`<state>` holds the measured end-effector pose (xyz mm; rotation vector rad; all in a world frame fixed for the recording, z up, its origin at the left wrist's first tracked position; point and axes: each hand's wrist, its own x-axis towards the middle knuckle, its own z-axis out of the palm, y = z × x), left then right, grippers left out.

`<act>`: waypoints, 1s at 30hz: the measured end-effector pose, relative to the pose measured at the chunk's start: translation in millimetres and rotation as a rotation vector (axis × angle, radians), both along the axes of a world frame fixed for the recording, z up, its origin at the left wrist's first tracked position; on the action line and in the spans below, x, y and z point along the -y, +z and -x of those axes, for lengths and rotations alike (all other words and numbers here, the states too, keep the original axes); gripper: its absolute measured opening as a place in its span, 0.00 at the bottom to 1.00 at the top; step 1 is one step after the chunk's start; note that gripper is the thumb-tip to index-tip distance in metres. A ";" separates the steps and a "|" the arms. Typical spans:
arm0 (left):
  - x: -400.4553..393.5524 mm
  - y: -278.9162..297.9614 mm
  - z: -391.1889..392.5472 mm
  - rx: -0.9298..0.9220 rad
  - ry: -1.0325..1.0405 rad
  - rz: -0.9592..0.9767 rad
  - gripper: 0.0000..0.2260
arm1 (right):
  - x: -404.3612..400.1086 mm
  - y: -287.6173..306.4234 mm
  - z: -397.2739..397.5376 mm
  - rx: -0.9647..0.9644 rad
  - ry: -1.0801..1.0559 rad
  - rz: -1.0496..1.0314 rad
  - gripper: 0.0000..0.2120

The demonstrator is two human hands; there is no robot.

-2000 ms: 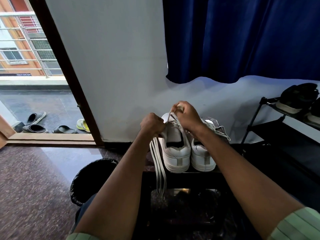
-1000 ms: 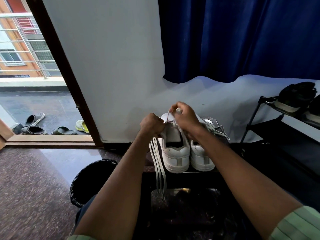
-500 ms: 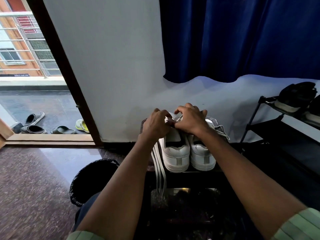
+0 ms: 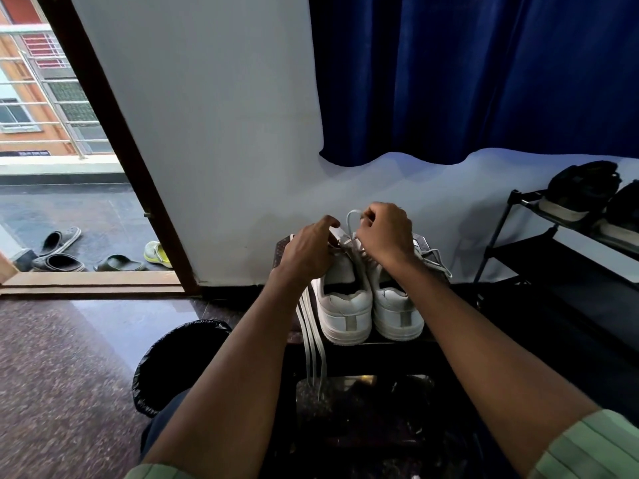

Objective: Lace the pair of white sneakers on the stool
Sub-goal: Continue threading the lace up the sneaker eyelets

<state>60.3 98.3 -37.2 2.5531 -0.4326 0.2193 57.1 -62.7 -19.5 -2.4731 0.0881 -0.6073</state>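
Pinching a loop of white lace (image 4: pixel 352 221) above the shoes, the right hand (image 4: pixel 386 235) had its fingers curled tight around the strand. The left hand (image 4: pixel 308 249) rested on the left sneaker (image 4: pixel 342 299), fingers bent over its tongue end and gripping it; whether it also held lace could not be told. Both white sneakers stood heels toward the person, touching side by side, on the dark stool (image 4: pixel 363 350) at the middle of the view; the right sneaker (image 4: pixel 397 307) sat at 3 o'clock of the left one. Loose lace ends (image 4: pixel 313 344) hung over the stool's near edge at 9 o'clock of the left sneaker. A black-lined bin (image 4: pixel 173 364) stood on the floor at 8 o'clock of the stool, its contents not visible. A shoe rack (image 4: pixel 518 229) at 3 o'clock held dark shoes (image 4: pixel 581 188).
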 end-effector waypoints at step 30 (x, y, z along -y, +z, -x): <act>5.5 15.6 -10.0 -0.460 0.172 0.713 0.13 | 1.7 -0.4 2.6 -0.336 0.136 -0.069 0.08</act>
